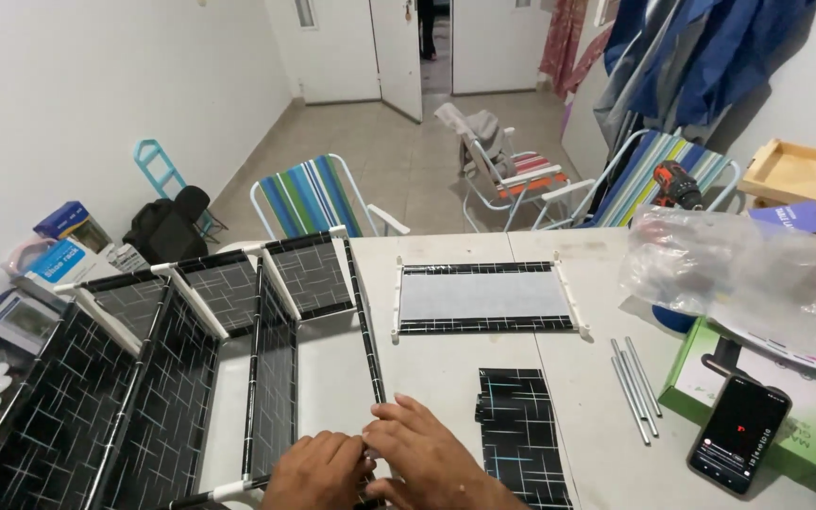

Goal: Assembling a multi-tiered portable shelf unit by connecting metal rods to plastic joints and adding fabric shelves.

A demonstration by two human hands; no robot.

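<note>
A black fabric storage rack (191,368) with white tube frames lies on its side over the left part of the white table (455,378). My left hand (318,469) and my right hand (427,453) meet at the rack's nearest vertical black edge strip (367,331), fingers pinched on its lower end. Right of my hands lies a folded black patterned fabric piece (521,430). Farther back rests a flat shelf panel (482,296) with a grey middle and white end tubes.
Several metal rods (633,373) lie to the right, beside a phone (740,433) on a green box (701,373). A crumpled clear plastic bag (748,279) covers the right side. Folding chairs (318,194) stand behind the table, and boxes (54,260) sit on the floor at left.
</note>
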